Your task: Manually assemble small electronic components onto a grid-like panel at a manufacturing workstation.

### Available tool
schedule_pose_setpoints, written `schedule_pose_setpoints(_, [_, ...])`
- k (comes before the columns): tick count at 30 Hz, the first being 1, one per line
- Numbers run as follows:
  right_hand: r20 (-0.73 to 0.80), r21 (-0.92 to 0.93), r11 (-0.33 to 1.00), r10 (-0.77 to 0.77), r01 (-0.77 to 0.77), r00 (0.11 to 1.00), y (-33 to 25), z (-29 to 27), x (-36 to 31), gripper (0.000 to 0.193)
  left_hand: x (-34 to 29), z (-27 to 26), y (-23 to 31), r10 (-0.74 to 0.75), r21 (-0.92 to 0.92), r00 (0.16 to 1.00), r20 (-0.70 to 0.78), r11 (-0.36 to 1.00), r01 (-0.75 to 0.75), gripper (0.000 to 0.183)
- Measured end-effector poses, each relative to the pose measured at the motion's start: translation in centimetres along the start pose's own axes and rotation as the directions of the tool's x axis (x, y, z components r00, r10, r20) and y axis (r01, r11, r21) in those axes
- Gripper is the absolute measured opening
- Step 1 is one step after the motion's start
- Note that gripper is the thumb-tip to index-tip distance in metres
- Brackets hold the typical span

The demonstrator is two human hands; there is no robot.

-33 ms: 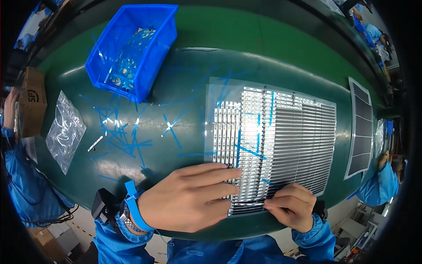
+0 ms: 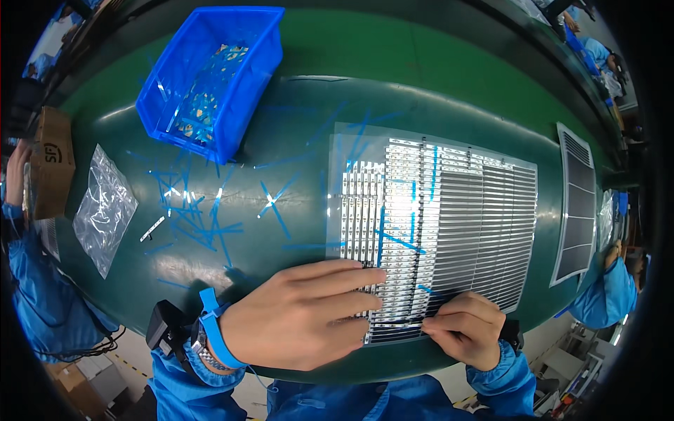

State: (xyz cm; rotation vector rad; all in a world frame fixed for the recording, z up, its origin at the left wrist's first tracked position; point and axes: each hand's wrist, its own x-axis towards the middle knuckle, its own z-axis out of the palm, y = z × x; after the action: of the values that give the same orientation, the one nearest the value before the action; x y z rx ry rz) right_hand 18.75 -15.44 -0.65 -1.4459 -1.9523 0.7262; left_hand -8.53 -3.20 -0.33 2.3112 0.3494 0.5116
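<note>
A clear sheet (image 2: pixel 338 147) carries rows of narrow white circuit strips (image 2: pixel 404 203) with small components, and dark slots (image 2: pixel 484 231) on its right half. My left hand (image 2: pixel 298 316) lies flat over the sheet's lower left, fingers stretched to the right across the strips. At the near edge, my right hand (image 2: pixel 470 330) pinches the right end of a thin white circuit strip (image 2: pixel 397 325) between thumb and forefinger. Its left end lies by my left fingertips. Pieces of blue tape (image 2: pixel 404 241) cross the rows. The strips beneath my left hand are hidden.
Back left stands a blue bin (image 2: pixel 232 126) holding small scraps. Loose blue tape strips (image 2: pixel 196 224), a single white strip (image 2: pixel 152 229) and a clear plastic bag (image 2: pixel 105 210) lie left. A cardboard box (image 2: pixel 55 165) is far left; another slotted sheet (image 2: pixel 577 203) lies right. Co-workers' sleeves (image 2: pixel 607 295) show at both sides.
</note>
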Motion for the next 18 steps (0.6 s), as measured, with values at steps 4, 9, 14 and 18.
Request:
schedule_pose_setpoints(4, [0.003, -0.003, 1.000, 0.003, -0.003, 1.000, 0.01, -0.06, 0.00, 0.021, 0.10, 0.00, -0.07, -0.001, -0.015, 1.000, 0.002, 1.000, 0.001, 0.019])
schedule_pose_setpoints(9, [0.003, -0.004, 1.000, -0.004, 0.004, 1.000, 0.01, 0.03, 0.07, 0.021, 0.09, -0.10, -0.05, -0.008, -0.018, 1.000, 0.007, 1.000, 0.008, 0.019])
schedule_pose_setpoints(14, [0.004, -0.011, 1.000, 0.001, -0.001, 1.000, 0.08, 0.01, -0.14, 0.021, 0.16, -0.09, -0.07, -0.012, -0.033, 1.000, 0.008, 0.999, 0.012, 0.020])
schedule_pose_setpoints(18, [0.006, -0.010, 1.000, 0.007, -0.007, 1.000, -0.03, -0.09, -0.01, 0.019, 0.08, -0.06, -0.08, -0.027, -0.048, 1.000, 0.009, 0.998, 0.028, 0.020])
